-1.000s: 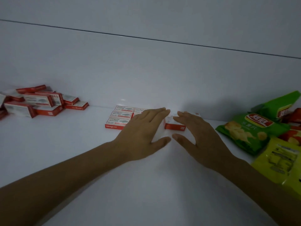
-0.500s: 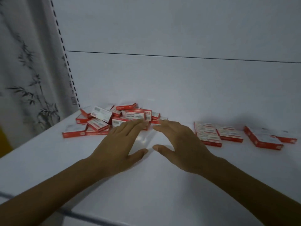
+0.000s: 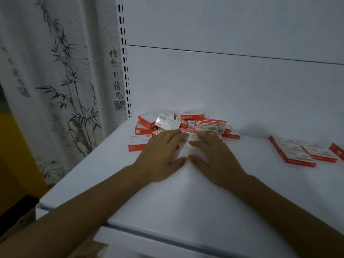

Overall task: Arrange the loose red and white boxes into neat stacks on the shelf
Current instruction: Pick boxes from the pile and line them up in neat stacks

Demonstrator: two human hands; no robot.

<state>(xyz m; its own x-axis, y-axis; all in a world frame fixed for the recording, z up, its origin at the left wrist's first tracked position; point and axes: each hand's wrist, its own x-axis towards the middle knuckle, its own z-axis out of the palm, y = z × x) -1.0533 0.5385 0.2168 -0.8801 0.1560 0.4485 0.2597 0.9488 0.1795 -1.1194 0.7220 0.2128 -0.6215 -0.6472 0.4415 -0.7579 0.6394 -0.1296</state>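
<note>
**Hands swing left and arrive at the jumbled pile**

And here is the shift: a second ago both hands were hovering at the tidy rows in the middle of the shelf, with snack bags off to the right. Now the view has swung left, the snack bags are gone from the picture, and the loose pile of boxes (image 3: 183, 125) sits dead ahead, tucked into the back left corner of the shelf (image 3: 186, 198) by the slotted upright (image 3: 124, 58).

The left hand (image 3: 160, 155) reaches in flat, palm down, fingers spread and holding nothing, its fingertips (image 3: 176, 132) just reaching the front edge of the pile. The right hand (image 3: 214, 157) mirrors it, also loose and empty, fingers stretched over a white box face at the heap's near side. The thumbs almost meet between them. Whether either hand is actually pressing on a box, I cannot tell.

The pile itself is a proper muddle: red and white boxes tilted, overlapping, some propped on edge. Well apart to the right, the arranged rows (image 3: 301, 151) lie flat and neat, partly cut by the frame edge.

So what does it mean? One batch looks settled, and the hands are going back for more stock. My read is that the next grab comes from the near edge of this heap, and there is plenty left to sort.
</note>
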